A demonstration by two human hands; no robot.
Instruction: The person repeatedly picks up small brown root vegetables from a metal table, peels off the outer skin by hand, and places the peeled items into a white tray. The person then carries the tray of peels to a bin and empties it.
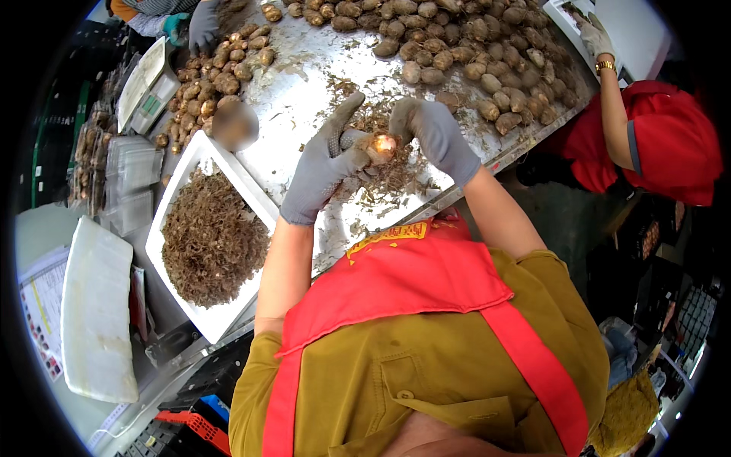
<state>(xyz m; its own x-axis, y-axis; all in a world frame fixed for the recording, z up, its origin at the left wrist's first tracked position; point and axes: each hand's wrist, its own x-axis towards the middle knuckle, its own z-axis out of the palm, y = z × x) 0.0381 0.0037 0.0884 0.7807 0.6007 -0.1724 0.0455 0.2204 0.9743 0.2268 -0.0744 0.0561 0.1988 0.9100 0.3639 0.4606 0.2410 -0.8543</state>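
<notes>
My left hand (331, 165), in a grey work glove, grips a small brown taro corm (379, 149) over the metal table. One end of the corm is pale pinkish white and faces up. Close against its right side is my right hand (437, 134), gloved too, with bent fingers; whether it pinches anything is hidden. Dry husk scraps (394, 177) lie loose beneath both hands. Left of me a white foam box (157, 243) holds a heap of brown fibrous husk (214, 240).
A large heap of taro (457, 43) covers the far right of the table. Smaller taro (197, 97) lie by a scale (151, 103) at far left, near clear plastic trays (131, 171). Co-workers' gloved hands (204, 28) (595, 37) appear at both far corners. A foam lid (97, 314) stands at left.
</notes>
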